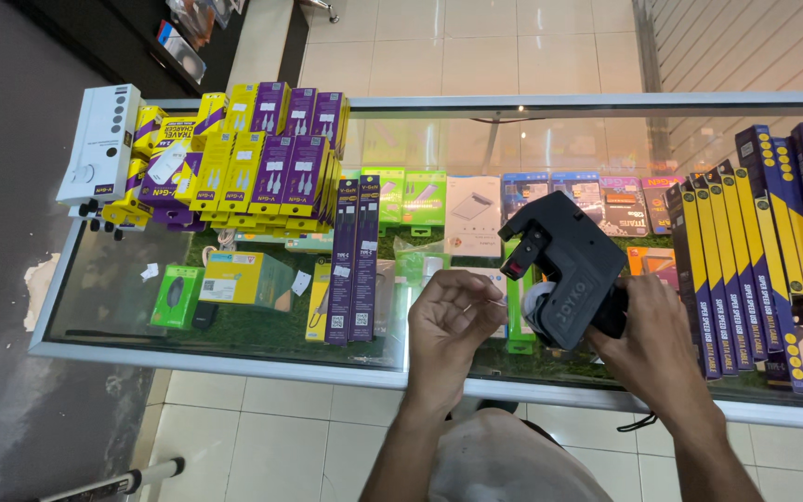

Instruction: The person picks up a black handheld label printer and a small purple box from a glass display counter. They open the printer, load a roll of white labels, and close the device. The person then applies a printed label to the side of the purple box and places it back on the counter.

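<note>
Black price-label gun is held above the glass counter, right hand clasped round its grip, left hand half-curled and empty beside its label roll; the boxes ahead look not yet tagged.

Two bare arms showing at bottom of picture — no sleeves covering forearms. Left hand wearing no glove, no ring, no watch showing. Right hand also bare — nothing sitting on wrist. Below arms, light grey-white cloth showing, soft and rounded, looking like part of person's clothes. No markings showing on cloth.
</note>
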